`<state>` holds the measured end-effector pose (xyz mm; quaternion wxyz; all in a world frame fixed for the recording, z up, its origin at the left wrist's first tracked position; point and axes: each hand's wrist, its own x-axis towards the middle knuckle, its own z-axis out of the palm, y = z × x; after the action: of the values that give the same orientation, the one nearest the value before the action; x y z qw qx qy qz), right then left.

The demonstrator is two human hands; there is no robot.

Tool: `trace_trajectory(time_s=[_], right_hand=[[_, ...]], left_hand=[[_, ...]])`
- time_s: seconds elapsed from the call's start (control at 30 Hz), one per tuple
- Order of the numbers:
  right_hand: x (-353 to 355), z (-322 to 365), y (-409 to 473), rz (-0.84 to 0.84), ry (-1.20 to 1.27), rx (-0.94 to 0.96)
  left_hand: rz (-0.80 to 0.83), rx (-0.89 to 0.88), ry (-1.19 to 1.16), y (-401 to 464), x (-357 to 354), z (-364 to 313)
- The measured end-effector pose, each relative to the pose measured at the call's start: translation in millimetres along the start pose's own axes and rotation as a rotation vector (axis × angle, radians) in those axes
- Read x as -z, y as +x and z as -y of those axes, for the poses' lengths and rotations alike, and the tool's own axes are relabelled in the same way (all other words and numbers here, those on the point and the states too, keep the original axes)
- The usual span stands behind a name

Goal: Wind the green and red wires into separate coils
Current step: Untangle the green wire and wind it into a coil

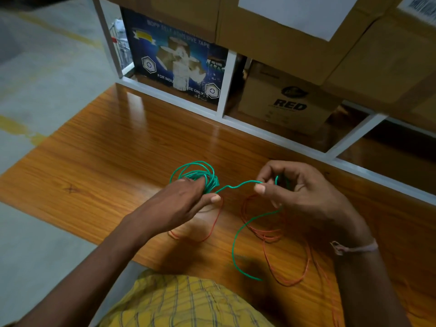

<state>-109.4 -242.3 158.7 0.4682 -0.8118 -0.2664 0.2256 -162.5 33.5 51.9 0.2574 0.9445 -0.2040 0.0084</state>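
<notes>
Green wire [232, 186] is partly wound; a small bundle of loops [195, 174] sits near the middle of the frame, held by the left hand [188, 198], whose fingers and thumb curl round it; the right hand [290, 187] pinches the same wire a little to the right, and a long loose tail runs from there down toward the bottom of the frame, so I think the green coil is about half done. Red wire [271, 234] lies in loose, messy loops on the wooden worktop [106, 161] under and below both hands; nobody holds it, and it looks like winding it has not begun.

Shelves fill the top of the frame; one space, upper middle, holds a blue box [174, 57] with tape pictures on it; the next space to the right holds a brown box [287, 102] marked RED; bigger brown boxes [306, 31] sit above; what is inside any box I cannot tell.
</notes>
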Motion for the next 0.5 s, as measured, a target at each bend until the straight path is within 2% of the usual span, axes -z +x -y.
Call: trace_trajectory(time_s=[0.1, 0.2, 0.3, 0.37, 0.43, 0.5], right_hand=[[7, -7, 7, 0.010, 0.131, -0.048], [9, -14, 17, -0.115, 0.086, -0.070], [10, -33, 31, -0.266, -0.016, -0.131], [8, -45, 41, -0.299, -0.040, -0.152], [6, -55, 49, -0.314, 0.011, -0.178], [6, -61, 54, -0.291, 0.050, -0.210]], left_hand=[[0.000, 0.009, 0.014, 0, 0, 4], [0.088, 0.049, -0.048, 0, 2, 4], [0.249, 0.080, -0.315, -1, 10, -3], [0.311, 0.083, -0.528, -1, 15, -4], [0.302, 0.084, -0.619, -2, 17, 0], [0.223, 0.080, -0.512, 0, 16, 7]])
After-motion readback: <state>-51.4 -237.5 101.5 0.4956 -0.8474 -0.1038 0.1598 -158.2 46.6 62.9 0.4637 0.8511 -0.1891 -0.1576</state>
